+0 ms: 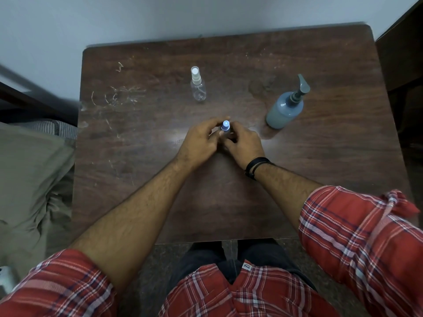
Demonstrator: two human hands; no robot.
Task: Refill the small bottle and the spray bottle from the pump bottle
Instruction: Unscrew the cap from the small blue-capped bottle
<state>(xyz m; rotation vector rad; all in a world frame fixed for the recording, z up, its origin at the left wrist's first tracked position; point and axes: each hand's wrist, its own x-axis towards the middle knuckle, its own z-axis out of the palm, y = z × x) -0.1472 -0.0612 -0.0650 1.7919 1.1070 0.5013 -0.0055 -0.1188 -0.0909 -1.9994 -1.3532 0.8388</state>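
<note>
Both hands meet at the centre of the frame, closed in around the small bottle (225,127), which stands on the dark wooden surface (160,179). Only its pale blue cap shows between the fingers; the body is hidden. The left hand (201,140) curls round it from the left, thumb and forefinger pinching just under the cap. The right hand (243,145) wraps the lower part, fingers bent in a clenched grip on the bottle. It looks light, stiff and smooth plastic, likely slippery, so hold the body firm and turn at the cap. To the upper centre, the clear spray bottle (198,86) stands well apart and looks nearly empty, easy to tip. At the upper right, the blue-grey pump bottle (286,108) looks the heaviest; best steadied by its body, pressed at the pump head.
</note>
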